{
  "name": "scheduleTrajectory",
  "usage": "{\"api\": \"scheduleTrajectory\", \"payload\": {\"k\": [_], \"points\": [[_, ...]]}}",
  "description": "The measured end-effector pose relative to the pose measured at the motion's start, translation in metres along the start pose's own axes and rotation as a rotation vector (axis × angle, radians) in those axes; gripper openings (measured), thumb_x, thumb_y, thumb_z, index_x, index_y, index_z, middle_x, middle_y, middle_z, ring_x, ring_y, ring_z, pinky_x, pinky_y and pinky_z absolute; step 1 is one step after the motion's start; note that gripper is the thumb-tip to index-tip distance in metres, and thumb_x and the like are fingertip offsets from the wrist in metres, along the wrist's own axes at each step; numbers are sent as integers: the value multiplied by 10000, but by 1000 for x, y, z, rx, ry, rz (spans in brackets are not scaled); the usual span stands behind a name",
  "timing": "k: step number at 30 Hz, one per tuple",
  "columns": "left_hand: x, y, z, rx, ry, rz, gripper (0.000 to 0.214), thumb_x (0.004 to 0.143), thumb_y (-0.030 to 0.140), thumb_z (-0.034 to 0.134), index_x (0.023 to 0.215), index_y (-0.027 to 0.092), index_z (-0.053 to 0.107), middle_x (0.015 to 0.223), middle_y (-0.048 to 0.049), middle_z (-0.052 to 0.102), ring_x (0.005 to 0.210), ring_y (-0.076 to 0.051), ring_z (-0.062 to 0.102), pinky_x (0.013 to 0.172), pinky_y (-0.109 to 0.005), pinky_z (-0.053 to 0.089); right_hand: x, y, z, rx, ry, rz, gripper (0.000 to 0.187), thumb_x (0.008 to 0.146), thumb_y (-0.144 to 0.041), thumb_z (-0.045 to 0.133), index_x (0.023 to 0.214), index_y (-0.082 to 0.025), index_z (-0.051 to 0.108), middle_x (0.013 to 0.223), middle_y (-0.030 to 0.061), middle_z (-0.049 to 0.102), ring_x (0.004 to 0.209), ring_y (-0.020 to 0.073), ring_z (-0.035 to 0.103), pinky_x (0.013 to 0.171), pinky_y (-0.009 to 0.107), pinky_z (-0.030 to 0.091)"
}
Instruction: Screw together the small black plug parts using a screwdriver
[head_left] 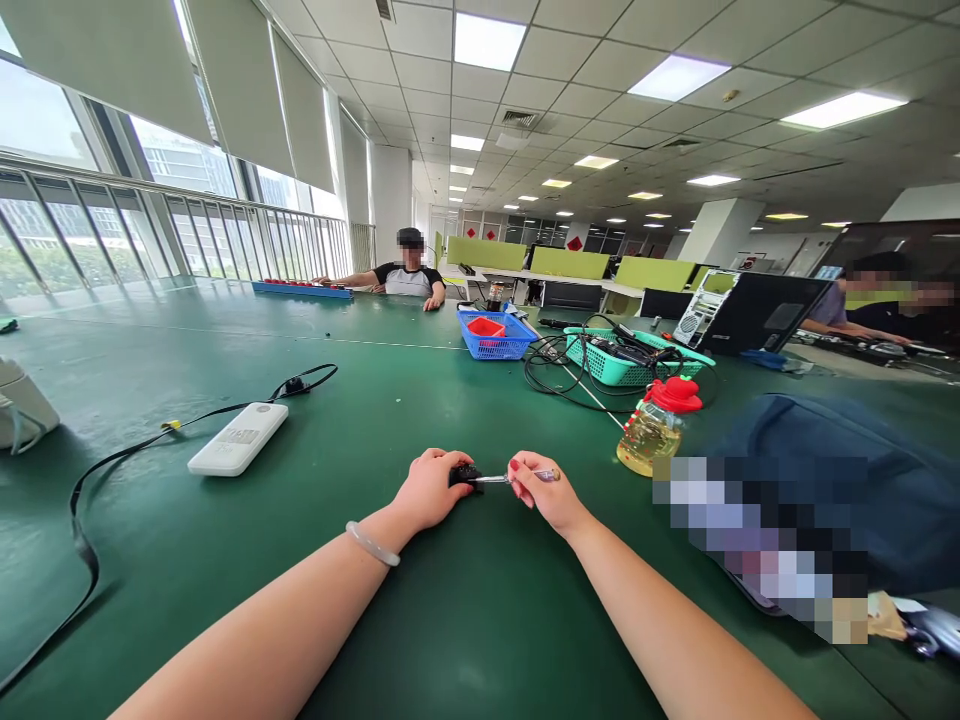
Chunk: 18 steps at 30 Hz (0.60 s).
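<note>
While the green worktop (465,600) fills most of the near ground, a dark blue bag (907,490) lies on its right side. Far right of centre: teal basket (611,369), a blue basket (495,348) just left of it. Nearer, right: red-lidded bottle (649,432), upright. Left: flat white device (240,440). Left hand (433,486) part-curled, fingers round a small black object (462,475), near, mid-scene. Right hand (544,488) closed in a pinch on a slim tool (493,479), shaft pointing left to the object; tip contact unclear.
</note>
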<state>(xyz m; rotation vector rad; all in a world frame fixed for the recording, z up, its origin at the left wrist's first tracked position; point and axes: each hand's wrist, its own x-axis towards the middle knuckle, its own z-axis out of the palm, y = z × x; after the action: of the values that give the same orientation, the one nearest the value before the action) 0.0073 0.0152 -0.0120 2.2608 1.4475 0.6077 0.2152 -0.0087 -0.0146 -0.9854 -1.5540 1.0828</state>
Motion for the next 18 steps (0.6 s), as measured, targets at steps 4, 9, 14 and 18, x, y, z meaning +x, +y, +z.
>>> {"api": "scheduleTrajectory", "payload": {"k": [4,9,14,18], "points": [[1,-2,-1,-2,42,-8,354,797,247,617,1150,273,630,1132,-54,671,1215,-248,495,1058,-406,390,0,1,0,67,-75,30,400,786,-562,656,696,-192,534,564,-53,522,424,71,411,450,227,333],[3,-4,0,-11,56,-41,355,787,255,624,1141,271,638,1125,-53,673,1213,-245,503,1055,-397,399,-1,-1,-2,69,-91,9,380,792,-540,658,707,-182,563,599,-38,545,452,79,448,475,238,370],[4,-5,1,-24,55,-53,369,792,270,624,1161,269,638,1146,-63,667,1208,-251,512,1056,-398,401,-3,0,-5,93,-41,0,383,805,-545,636,690,-184,579,568,-36,528,449,88,444,468,245,372],[3,-5,1,-25,66,-47,384,792,247,621,1176,259,630,1137,-61,676,1204,-250,515,1049,-390,408,-4,-3,-3,87,-46,3,391,795,-553,643,696,-180,585,574,-35,536,452,84,445,470,241,367]]}}
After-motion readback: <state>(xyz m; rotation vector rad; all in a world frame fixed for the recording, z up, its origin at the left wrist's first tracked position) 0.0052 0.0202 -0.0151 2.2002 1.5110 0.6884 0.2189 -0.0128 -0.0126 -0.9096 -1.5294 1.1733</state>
